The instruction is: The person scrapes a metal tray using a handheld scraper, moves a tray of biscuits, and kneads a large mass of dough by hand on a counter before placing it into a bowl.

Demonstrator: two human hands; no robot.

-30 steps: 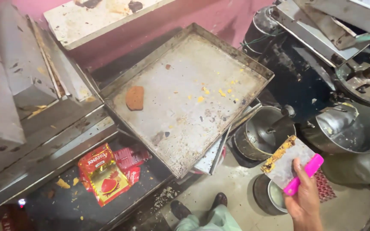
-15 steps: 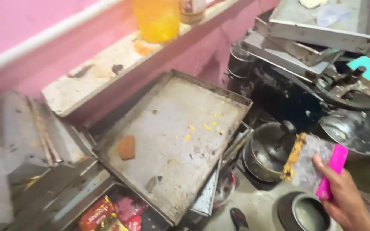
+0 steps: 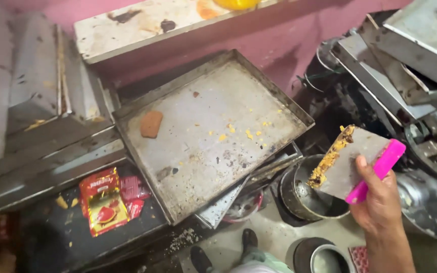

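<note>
One right hand (image 3: 378,199) grips scraper (image 3: 352,162) — beside tray (image 3: 178,202).

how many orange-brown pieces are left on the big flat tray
1: a single orange-brown piece lies on the left part of the big tray. Only small yellow crumbs lie near the tray's middle.

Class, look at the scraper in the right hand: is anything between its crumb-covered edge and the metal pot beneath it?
Nothing visible. The right hand holds the scraper directly over the open pot, with only air between them.
</note>
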